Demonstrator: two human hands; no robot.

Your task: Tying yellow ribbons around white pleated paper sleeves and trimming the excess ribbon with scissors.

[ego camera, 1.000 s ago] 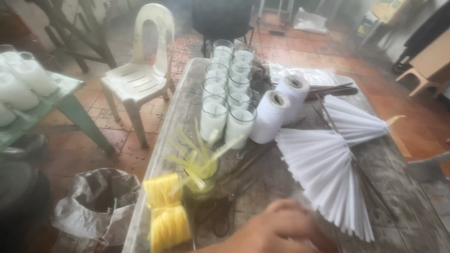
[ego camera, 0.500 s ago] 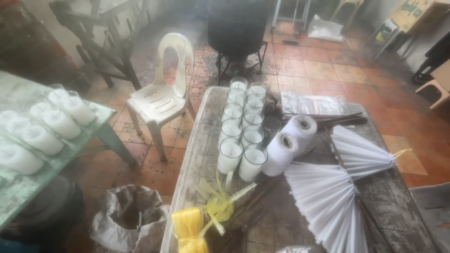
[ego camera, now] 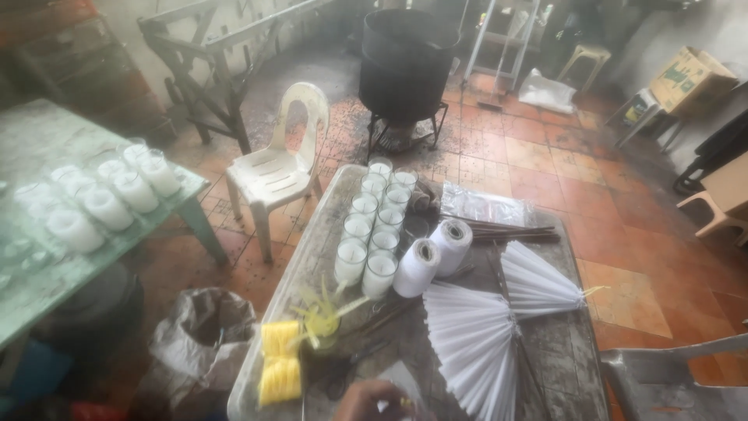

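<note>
Grimy worktable (ego camera: 312, 257): waxy glass candles (ego camera: 372, 226), pleated white fans (ego camera: 475, 343).
Our one visible hand (ego camera: 374, 401), cropped, touches white paper (ego camera: 401, 382); grip unclear.

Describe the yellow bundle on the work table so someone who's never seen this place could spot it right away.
Start at the long grey table in the middle of the tiled floor. Follow its left edge toward the near end, past the two rows of glass candles and a jar of yellow strips. The yellow bundle lies at the near left corner, cinched at its middle; it is the only solid bright yellow thing among white fans and spools.
</note>
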